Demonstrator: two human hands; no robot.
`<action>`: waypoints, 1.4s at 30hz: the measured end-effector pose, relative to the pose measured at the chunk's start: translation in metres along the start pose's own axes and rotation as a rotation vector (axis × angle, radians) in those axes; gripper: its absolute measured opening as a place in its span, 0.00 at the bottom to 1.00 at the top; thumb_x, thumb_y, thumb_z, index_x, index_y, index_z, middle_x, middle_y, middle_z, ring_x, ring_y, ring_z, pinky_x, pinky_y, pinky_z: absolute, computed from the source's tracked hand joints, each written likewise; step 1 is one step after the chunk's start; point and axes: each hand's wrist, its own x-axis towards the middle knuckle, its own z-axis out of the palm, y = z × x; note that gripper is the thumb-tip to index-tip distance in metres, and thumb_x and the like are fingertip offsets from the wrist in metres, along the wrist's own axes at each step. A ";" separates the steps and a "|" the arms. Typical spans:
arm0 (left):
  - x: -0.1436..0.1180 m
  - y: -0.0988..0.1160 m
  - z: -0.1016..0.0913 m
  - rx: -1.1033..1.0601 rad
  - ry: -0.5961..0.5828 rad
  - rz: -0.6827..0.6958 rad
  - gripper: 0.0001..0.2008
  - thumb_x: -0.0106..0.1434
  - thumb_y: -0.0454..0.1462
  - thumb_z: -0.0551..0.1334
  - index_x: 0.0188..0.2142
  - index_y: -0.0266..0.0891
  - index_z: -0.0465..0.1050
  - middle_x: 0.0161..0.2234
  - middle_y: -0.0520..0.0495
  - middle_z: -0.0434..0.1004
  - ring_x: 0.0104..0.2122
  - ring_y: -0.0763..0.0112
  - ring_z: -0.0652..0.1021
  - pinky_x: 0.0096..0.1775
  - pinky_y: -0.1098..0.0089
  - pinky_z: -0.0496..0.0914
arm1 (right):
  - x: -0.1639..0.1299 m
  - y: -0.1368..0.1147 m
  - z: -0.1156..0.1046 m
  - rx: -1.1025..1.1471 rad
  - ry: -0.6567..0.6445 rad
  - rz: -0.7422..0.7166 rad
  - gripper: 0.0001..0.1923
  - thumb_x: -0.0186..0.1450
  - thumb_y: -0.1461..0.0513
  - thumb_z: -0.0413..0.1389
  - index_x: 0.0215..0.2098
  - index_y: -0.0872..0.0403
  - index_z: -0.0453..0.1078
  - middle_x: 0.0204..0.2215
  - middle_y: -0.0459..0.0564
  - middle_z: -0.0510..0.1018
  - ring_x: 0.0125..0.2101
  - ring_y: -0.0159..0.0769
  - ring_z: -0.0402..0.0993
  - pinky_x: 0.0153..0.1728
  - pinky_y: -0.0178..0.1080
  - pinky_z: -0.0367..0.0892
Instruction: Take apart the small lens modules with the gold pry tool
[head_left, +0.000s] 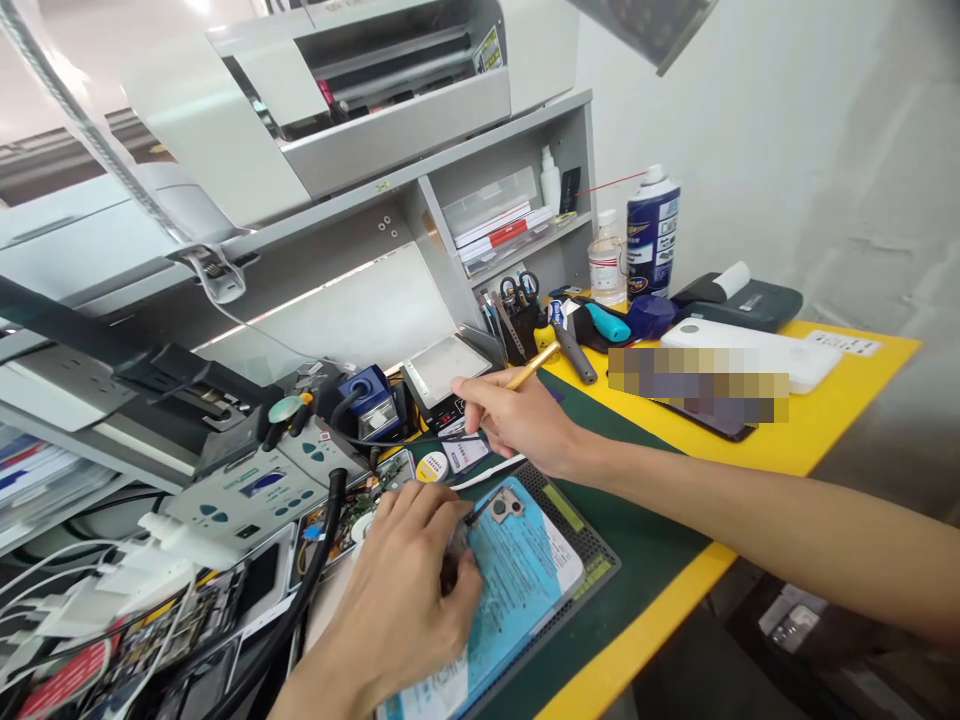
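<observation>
My left hand (409,580) rests over a blue-and-white printed pad (525,570), its fingers curled together. A small greyish thing shows between thumb and fingers, too hidden to name. Just beyond the fingertips, a small grey metal part with round dark openings (508,506) lies on the pad. My right hand (517,415) is raised above the far edge of the pad, closed around a slim gold pen-shaped tool (534,366). The tool's back end points up to the right; a thin dark tip seems to reach out left, below the fingers.
Left stand a grey control unit (262,490) with a black hose (330,540), cables and loose circuit boards. Behind are a small heating plate (446,375), a blue soldering-iron holder (367,400) and a grey shelf (427,190). A spray can (652,235) and phone (720,415) sit right.
</observation>
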 end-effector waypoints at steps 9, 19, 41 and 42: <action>-0.008 0.003 0.004 0.010 0.043 0.034 0.06 0.67 0.34 0.56 0.40 0.40 0.71 0.42 0.43 0.75 0.42 0.56 0.71 0.43 0.53 0.65 | -0.003 -0.001 0.002 -0.031 -0.016 -0.050 0.21 0.66 0.56 0.57 0.16 0.55 0.69 0.07 0.37 0.57 0.10 0.24 0.50 0.13 0.33 0.51; 0.000 0.006 0.006 0.082 0.116 0.018 0.07 0.68 0.41 0.59 0.39 0.40 0.72 0.38 0.44 0.76 0.39 0.55 0.73 0.42 0.52 0.65 | -0.003 -0.001 0.003 -0.058 0.039 -0.094 0.21 0.64 0.56 0.56 0.15 0.54 0.68 0.08 0.38 0.58 0.11 0.24 0.52 0.17 0.34 0.51; 0.031 0.004 0.000 0.065 -0.057 0.098 0.10 0.65 0.39 0.59 0.45 0.42 0.74 0.50 0.41 0.73 0.49 0.51 0.72 0.50 0.48 0.69 | 0.006 -0.008 -0.004 -0.046 0.139 -0.105 0.19 0.62 0.57 0.55 0.15 0.54 0.68 0.08 0.38 0.60 0.11 0.25 0.56 0.18 0.34 0.53; 0.031 0.004 0.000 0.068 -0.049 0.095 0.10 0.65 0.40 0.59 0.43 0.42 0.74 0.49 0.41 0.73 0.48 0.51 0.72 0.50 0.47 0.69 | 0.005 -0.008 -0.004 -0.045 0.141 -0.105 0.19 0.62 0.57 0.54 0.15 0.54 0.68 0.08 0.38 0.60 0.11 0.25 0.55 0.18 0.34 0.52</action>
